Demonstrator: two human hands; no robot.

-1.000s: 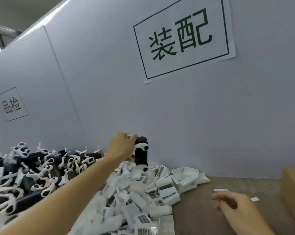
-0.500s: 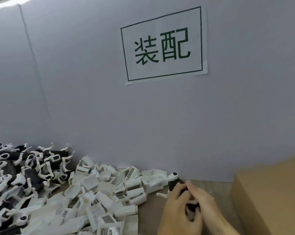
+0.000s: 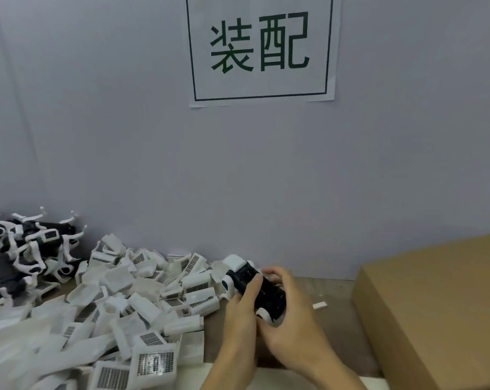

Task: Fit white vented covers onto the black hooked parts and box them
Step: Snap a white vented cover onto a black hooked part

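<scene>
1. While both hands close around it low and right of centre in the frame, the black hooked part [image 3: 255,288] lies tilted, a white piece at each end.
2. Left hand [image 3: 242,319] curls its fingers over the part's near side; right hand [image 3: 291,313] cups it from the right, grasping it too.
3. Left of the hands spreads a heap of white vented covers [image 3: 142,305].
4. Further black parts [image 3: 27,257] pile at the left edge.
5. At lower right sits a cardboard box [image 3: 435,305].
6. On the grey wall, top centre, hangs a paper sign [image 3: 260,49].
</scene>
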